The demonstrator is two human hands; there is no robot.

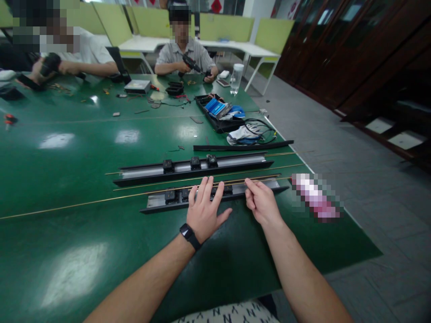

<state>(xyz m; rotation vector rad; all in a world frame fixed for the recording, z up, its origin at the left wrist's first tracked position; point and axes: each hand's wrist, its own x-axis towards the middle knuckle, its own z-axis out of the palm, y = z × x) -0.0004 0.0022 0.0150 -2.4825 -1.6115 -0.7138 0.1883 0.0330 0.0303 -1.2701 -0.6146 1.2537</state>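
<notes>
My left hand (206, 207), a black watch on its wrist, lies palm down with fingers spread over the near black channel (158, 207). It hides part of that channel and some of the small black blocks (170, 195) inside. To the right, my right hand (261, 201) pinches a long thin brass-coloured rod (84, 202) between thumb and forefinger. This rod crosses above the near channel and reaches far out to the left. A second thin rod (134, 186) runs between the near channel and the far black channel (202, 172), which has black blocks fixed inside.
Beyond the channels lie a black strip (242, 146), gloves (247, 133) with black cable and a black tray (217, 125). A blurred pink item (314, 197) lies near the right table edge. Across the table (50, 251), two people hold power drills. A clear cup (236, 78) stands there.
</notes>
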